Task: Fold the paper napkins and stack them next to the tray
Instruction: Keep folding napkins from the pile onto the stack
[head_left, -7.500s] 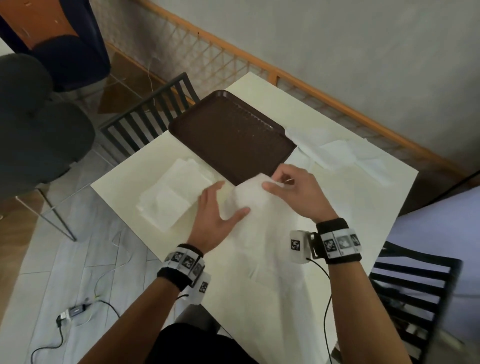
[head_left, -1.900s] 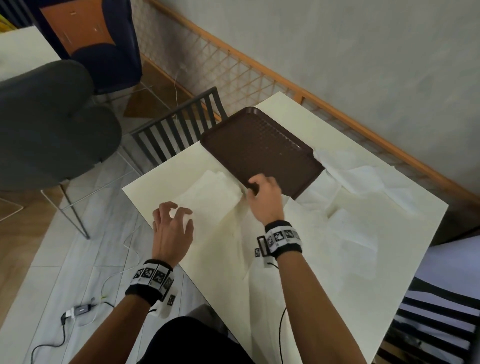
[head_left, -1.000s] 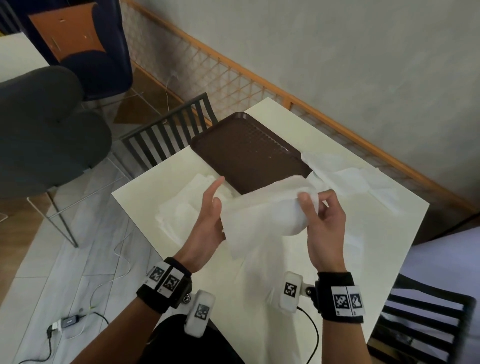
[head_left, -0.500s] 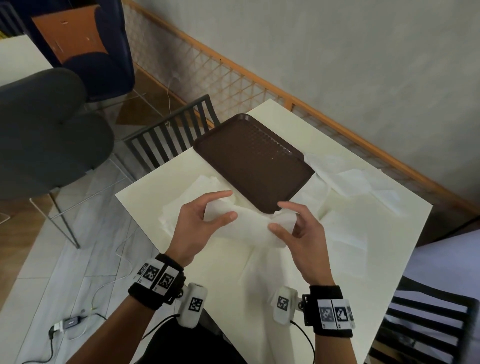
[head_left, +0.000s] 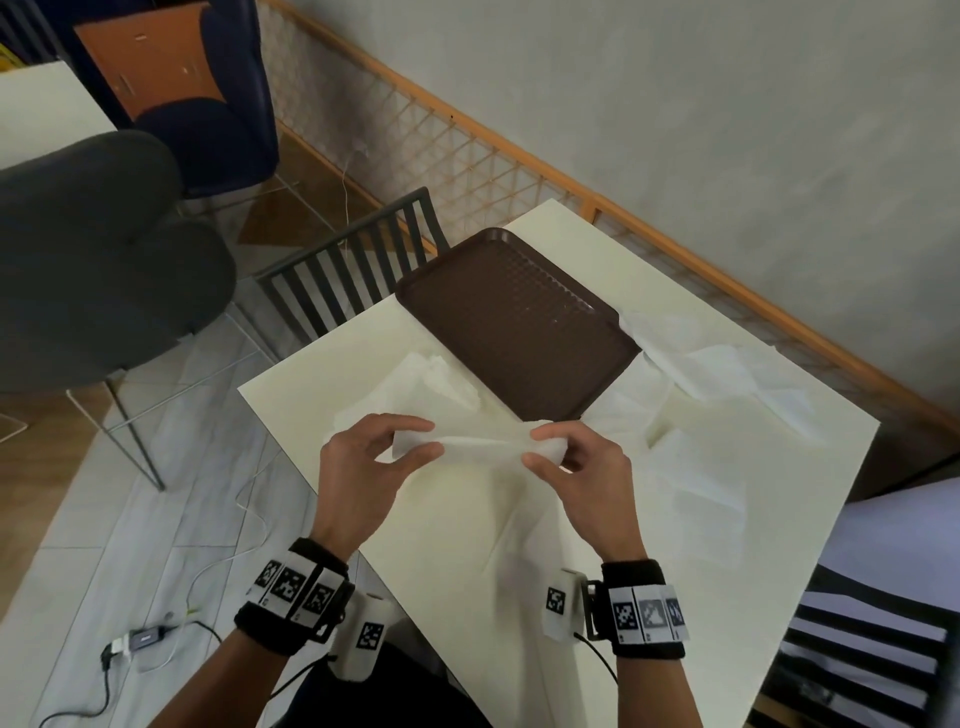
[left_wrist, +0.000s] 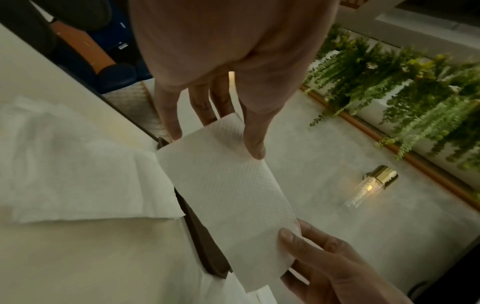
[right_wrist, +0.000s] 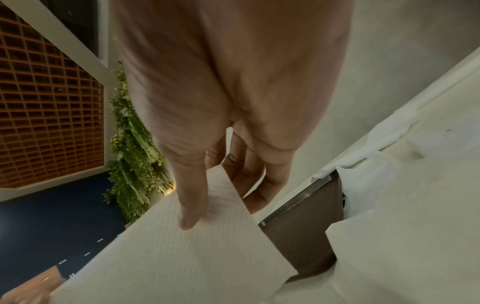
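Note:
A white paper napkin (head_left: 480, 448) hangs in the air above the table, stretched between both hands. My left hand (head_left: 415, 441) pinches its left end (left_wrist: 233, 131) between thumb and fingers. My right hand (head_left: 540, 448) pinches the right end (right_wrist: 215, 205) the same way. The brown tray (head_left: 519, 322) lies just beyond the hands, with nothing on it. A stack of folded napkins (head_left: 415, 387) sits left of the tray on the cream table (head_left: 467, 545). Loose unfolded napkins (head_left: 717, 369) lie to the tray's right.
More loose napkins (head_left: 691, 467) lie on the table near my right hand. A slatted chair (head_left: 353, 275) stands behind the table's far left edge, another (head_left: 862, 654) at the near right. A grey chair (head_left: 104, 249) is off to the left. Cables (head_left: 156, 634) lie on the floor.
Both hands have drawn the napkin's two ends apart and a little lower and nearer, flattening it into a narrower folded band. About a second ago it hung open and wide between the hands.

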